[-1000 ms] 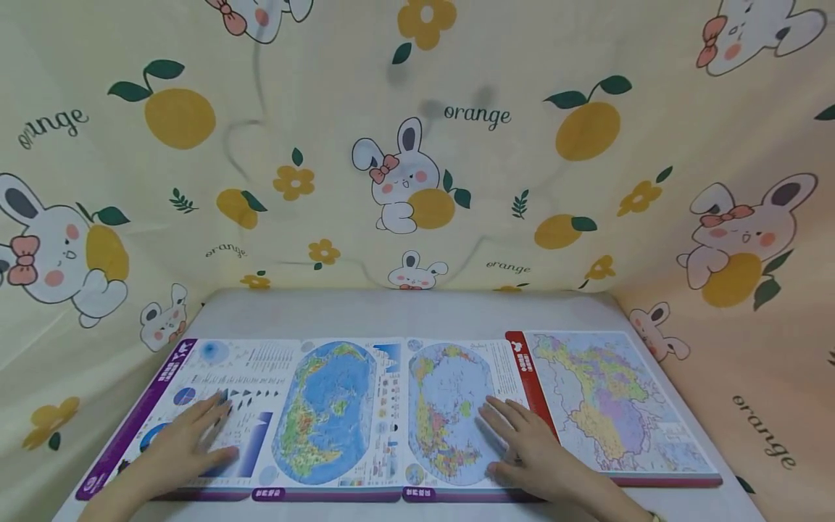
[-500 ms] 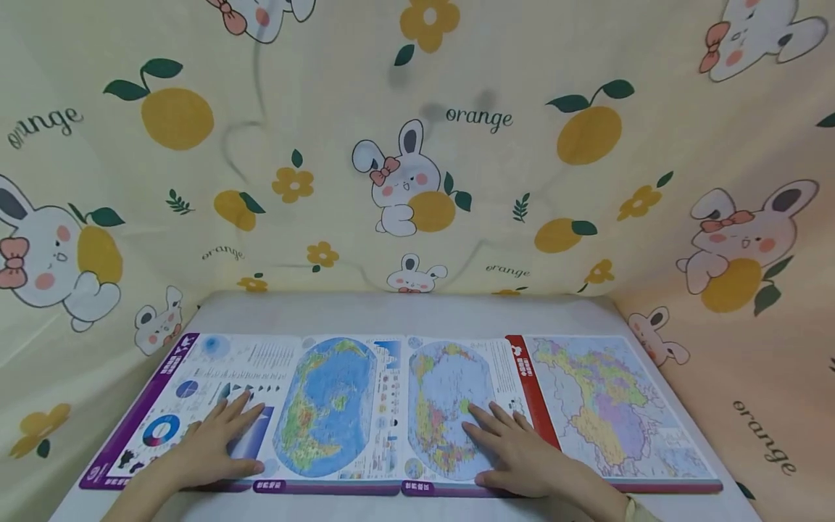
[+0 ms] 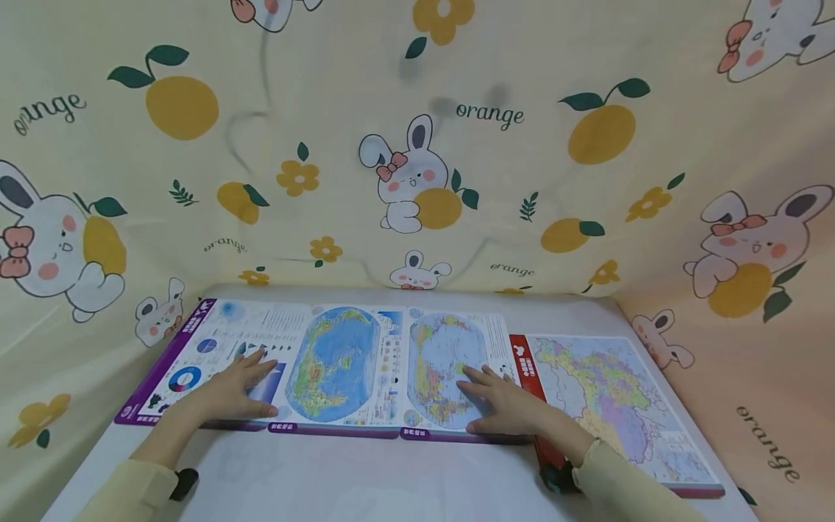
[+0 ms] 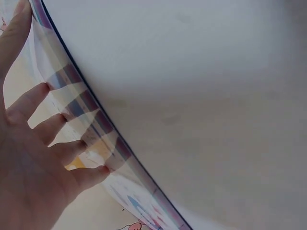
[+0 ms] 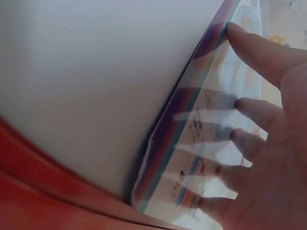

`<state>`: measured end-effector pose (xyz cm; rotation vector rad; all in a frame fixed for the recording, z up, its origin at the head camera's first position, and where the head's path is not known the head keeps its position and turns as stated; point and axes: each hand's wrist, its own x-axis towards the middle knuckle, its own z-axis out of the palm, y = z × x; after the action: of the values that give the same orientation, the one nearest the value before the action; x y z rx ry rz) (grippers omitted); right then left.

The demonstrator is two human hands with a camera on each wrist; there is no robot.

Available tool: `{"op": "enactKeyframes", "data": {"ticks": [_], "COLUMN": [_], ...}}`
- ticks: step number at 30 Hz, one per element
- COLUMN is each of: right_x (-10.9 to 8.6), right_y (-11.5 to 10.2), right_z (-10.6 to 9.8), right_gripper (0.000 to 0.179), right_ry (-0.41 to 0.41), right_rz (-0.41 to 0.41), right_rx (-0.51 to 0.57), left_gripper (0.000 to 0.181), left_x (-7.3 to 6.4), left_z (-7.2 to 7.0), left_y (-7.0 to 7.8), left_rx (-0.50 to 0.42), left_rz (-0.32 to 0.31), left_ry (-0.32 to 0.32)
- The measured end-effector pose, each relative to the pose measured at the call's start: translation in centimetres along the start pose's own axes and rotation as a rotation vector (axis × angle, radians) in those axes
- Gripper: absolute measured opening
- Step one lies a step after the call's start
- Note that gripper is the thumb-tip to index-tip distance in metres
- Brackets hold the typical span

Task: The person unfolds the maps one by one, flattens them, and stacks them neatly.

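A purple-edged fold-out map sheet (image 3: pixel 346 362) with world maps and charts lies spread across the back of the table. My left hand (image 3: pixel 228 389) rests with fingers spread on its left panel, near the front edge. On its right part my right hand (image 3: pixel 505 401) presses with spread fingers, thumb near the front rim. Both wrist views show the fingertips of the left hand (image 4: pixel 43 153) and right hand (image 5: pixel 264 148) against the glossy surface, which reflects them. A red-edged map (image 3: pixel 626 406) lies nearer on the right, partly under my right forearm.
The white tabletop (image 3: pixel 326 478) extends in front of the purple-edged sheet. A cream cloth (image 3: pixel 313 94) printed with rabbits and oranges hangs behind and along both sides. Dark devices (image 3: pixel 185 483) sit at both wrists.
Both hands have pushed the purple-edged map sheet away from me, toward the back of the table. The red-edged map has stayed in place, so their front edges no longer line up.
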<state>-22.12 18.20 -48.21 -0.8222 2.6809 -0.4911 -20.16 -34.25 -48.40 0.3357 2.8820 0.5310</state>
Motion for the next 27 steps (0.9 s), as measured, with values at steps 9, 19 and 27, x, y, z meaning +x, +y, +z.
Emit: {"op": "enactKeyframes", "data": {"ticks": [9,19,27], "right_x": [2.8,3.9,3.6], "right_y": [1.4,2.1,2.3], "right_z": [-1.0,-1.4,-1.7], "right_gripper": [0.077,0.077,0.079], "right_ry": [0.011,0.015,0.086], "right_rz": [0.027,0.035,-0.013], "right_rx": [0.033,0.047,0.100], "left_gripper": [0.108,0.108,0.094], "left_x": [3.1,4.1,4.7], "left_z": [-1.1,-1.3,-1.5], "left_y": [-0.7,-0.9,1.7], "left_rx": [-0.032,-0.062,-0.095], "left_rz": [-0.037,-0.081,-0.041], "left_ry": [-0.040,-0.066,-0.017]}}
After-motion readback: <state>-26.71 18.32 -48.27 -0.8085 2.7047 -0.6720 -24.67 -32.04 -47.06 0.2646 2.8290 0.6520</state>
